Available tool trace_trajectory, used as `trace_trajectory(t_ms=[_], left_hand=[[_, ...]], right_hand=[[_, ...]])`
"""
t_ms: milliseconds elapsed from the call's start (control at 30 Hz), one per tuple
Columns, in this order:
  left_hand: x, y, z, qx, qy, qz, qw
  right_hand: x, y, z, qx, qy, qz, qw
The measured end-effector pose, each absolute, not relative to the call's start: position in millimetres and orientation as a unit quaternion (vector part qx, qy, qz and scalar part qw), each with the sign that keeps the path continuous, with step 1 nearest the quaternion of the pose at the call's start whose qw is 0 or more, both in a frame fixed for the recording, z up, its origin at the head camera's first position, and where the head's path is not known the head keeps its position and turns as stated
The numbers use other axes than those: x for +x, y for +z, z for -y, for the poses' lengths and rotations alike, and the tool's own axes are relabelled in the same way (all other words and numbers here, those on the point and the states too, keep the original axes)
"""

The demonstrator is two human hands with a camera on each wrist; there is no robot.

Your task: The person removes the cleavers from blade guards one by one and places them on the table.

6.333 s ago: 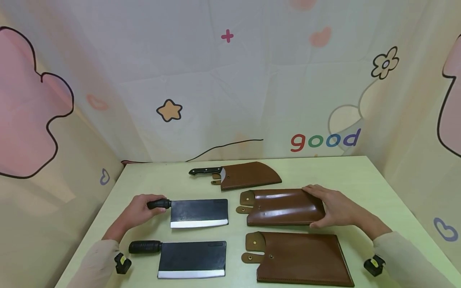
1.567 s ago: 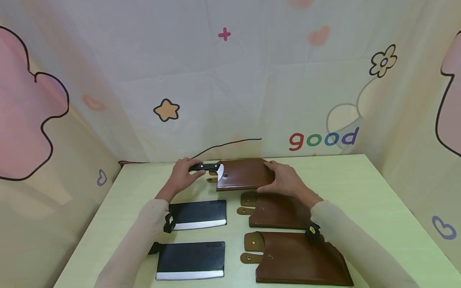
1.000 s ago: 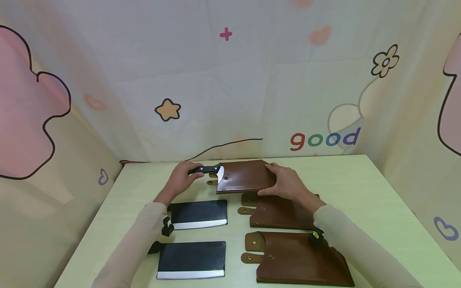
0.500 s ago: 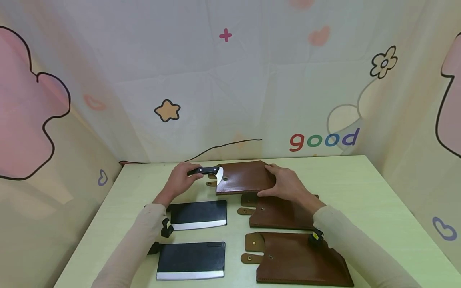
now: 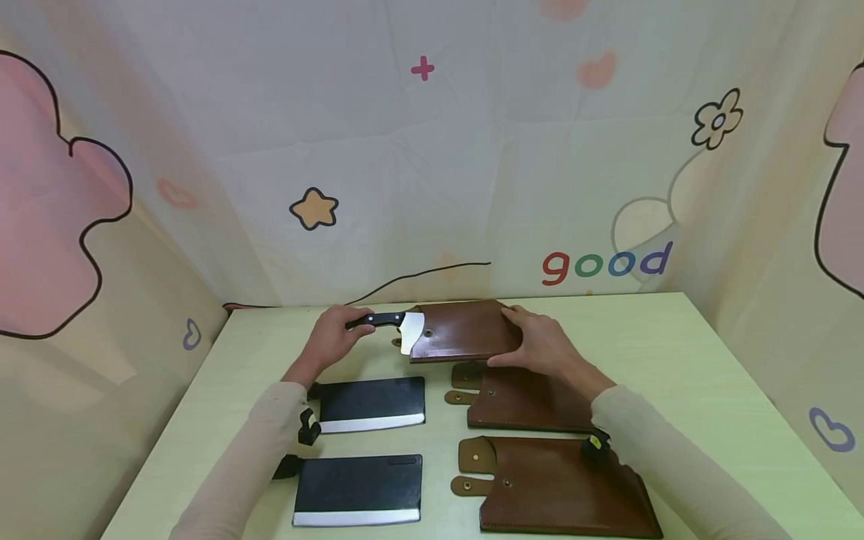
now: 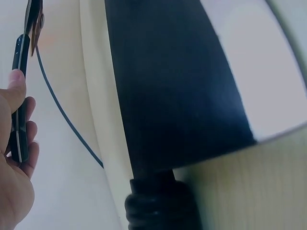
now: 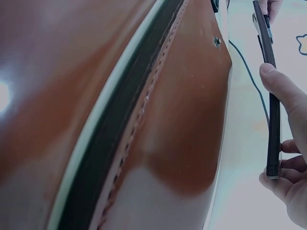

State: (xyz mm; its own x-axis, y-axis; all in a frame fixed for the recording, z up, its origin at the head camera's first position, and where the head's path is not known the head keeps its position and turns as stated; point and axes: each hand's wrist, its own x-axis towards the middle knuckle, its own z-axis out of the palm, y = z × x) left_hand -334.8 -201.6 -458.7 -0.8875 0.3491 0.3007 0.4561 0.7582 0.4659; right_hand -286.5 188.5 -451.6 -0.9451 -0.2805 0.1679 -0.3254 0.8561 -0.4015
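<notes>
In the head view my left hand [image 5: 335,334] grips the black riveted handle of a cleaver [image 5: 412,334]. A strip of its shiny blade shows at the mouth of a brown leather sheath [image 5: 466,330]; the rest of the blade is hidden inside. My right hand [image 5: 542,345] holds that sheath by its far right end, thumb along the lower edge. Both are raised above the back of the table. The left wrist view shows the fingers wrapped round the handle [image 6: 19,105]. In the right wrist view the sheath [image 7: 273,120] appears edge-on between thumb and fingers.
Two dark cleavers with bright edges lie at the left, a rear one [image 5: 373,405] and a front one [image 5: 358,491], partly under my left sleeve. Two more brown sheaths, rear [image 5: 520,401] and front [image 5: 560,487], lie at the right on the pale table [image 5: 729,420]. A printed curtain [image 5: 472,150] stands behind.
Both hands moved from the middle row to the back cleaver and lifted it with its sheath. In the last half second the cleaver has slid slightly leftward, baring more blade.
</notes>
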Motion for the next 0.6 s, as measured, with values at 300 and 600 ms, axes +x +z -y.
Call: trace_trajectory(t_ms=[300,600], left_hand=[[-332.9,-457.6,214.7,-0.204,-0.285,0.932,0.09],[-331.0,-456.2,222.8,-0.205,-0.285,0.931,0.099]], right_hand=[[-289.8,-453.7,-198.4,0.157,0.217,0.962,0.049],[-289.0,-452.5,-203.7,0.159,0.226,0.96,0.053]])
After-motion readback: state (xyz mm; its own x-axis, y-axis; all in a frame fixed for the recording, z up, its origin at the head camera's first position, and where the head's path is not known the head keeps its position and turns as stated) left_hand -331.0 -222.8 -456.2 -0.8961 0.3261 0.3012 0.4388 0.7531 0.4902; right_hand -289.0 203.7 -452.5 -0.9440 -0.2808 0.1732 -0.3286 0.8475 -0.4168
